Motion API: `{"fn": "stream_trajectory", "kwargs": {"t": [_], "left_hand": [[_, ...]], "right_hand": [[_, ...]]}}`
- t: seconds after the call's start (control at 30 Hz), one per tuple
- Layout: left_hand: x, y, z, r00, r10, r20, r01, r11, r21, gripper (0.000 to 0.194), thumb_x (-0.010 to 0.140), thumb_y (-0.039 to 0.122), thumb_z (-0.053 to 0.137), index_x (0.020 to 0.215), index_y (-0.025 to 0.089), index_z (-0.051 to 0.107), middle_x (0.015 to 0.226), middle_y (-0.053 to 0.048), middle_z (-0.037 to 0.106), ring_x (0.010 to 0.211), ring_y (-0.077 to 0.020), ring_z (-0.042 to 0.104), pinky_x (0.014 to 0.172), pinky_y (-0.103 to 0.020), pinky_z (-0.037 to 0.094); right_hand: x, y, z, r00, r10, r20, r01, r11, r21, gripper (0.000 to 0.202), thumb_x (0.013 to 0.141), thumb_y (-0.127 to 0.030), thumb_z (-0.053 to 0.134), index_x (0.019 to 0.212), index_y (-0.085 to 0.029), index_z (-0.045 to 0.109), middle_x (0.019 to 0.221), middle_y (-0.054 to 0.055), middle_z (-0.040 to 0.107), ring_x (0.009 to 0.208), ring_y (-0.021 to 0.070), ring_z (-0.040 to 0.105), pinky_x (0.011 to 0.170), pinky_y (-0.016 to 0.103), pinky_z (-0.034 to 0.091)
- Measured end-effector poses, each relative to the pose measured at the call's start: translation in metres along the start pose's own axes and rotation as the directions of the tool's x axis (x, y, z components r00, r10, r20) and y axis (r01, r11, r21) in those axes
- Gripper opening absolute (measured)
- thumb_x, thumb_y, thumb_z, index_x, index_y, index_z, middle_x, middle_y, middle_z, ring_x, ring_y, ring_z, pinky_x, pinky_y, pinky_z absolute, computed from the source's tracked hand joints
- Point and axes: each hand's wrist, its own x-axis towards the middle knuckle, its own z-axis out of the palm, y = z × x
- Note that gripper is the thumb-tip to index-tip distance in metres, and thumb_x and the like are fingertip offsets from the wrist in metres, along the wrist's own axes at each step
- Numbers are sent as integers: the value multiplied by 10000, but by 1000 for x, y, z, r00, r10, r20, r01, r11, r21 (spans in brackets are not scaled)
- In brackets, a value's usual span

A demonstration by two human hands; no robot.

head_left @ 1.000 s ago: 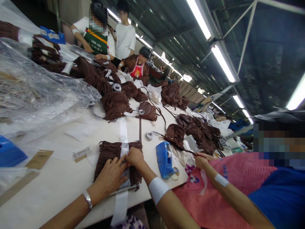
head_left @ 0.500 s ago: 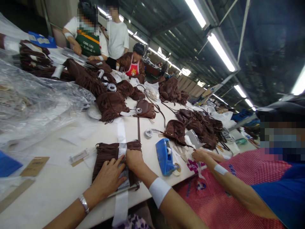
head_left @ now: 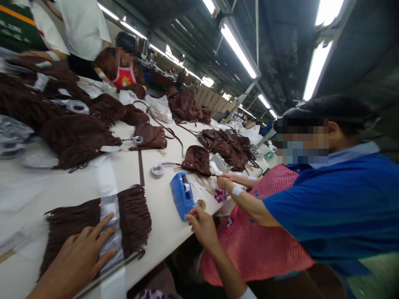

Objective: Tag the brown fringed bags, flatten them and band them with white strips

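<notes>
A dark brown fringed bag [head_left: 134, 216] lies flat on the white table, with a pale translucent strip [head_left: 109, 203] running across its middle. My left hand [head_left: 81, 253] rests on the bag and strip, fingers spread. At the table's front edge stands a blue tape dispenser [head_left: 181, 195] with a roll at its near end. Close beside that end is my right hand [head_left: 202, 228], raised, with thumb and fingers drawn together; whatever is between the fingertips is too small to make out.
To my right sits a co-worker in a blue shirt [head_left: 330, 199] and red checked apron, hands on a small brown bag [head_left: 196, 160]. More brown bags [head_left: 224, 145] are piled farther back. A wrapped roll [head_left: 156, 170] lies behind the dispenser. Other people stand across the table.
My right hand has left the bag and moved right to the tape dispenser. My left hand stays on the bag. The view has swung to the right.
</notes>
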Motion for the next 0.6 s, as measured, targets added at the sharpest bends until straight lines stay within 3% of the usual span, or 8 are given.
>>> {"fn": "stream_trajectory", "kwargs": {"t": [0.07,0.13,0.23,0.4,0.6], "left_hand": [[2,-3,5,1000,-4,14,4,1000,-14,485,930,477,404,1276,253,659,1610,-65,340,1154,-341,570,844,-502,478],[3,-5,6,999,-7,32,7,1000,-26,485,930,495,406,1268,262,663,1621,-56,315,1158,-337,571,842,-496,486],[4,-7,4,998,6,60,-5,1000,-15,490,938,503,397,1267,253,662,1619,-70,319,1133,-323,583,830,-486,493],[6,-4,-5,998,-14,67,13,1000,11,487,931,500,421,1292,257,640,1634,-74,280,1140,-331,583,831,-492,496],[6,1,-11,997,-45,68,47,998,-30,501,934,509,415,1298,243,631,1668,-95,151,1219,-347,552,895,-506,483]], "right_hand": [[15,27,-24,989,59,-136,-56,998,19,254,922,-419,496,914,-199,624,756,10,673,650,159,619,664,261,445],[34,45,-37,985,80,-154,-76,997,31,322,917,-466,476,937,-190,641,825,32,682,754,182,626,723,281,445],[61,56,-36,995,88,-36,-85,993,83,357,858,-515,546,835,-185,678,780,17,674,768,182,609,727,274,430],[82,51,-22,975,138,176,-172,965,196,375,765,-535,628,713,-165,663,645,-12,629,637,137,547,632,244,388],[92,42,-22,947,226,228,-289,908,302,351,637,-471,746,610,-159,587,591,-13,605,569,105,481,582,233,336]]}}
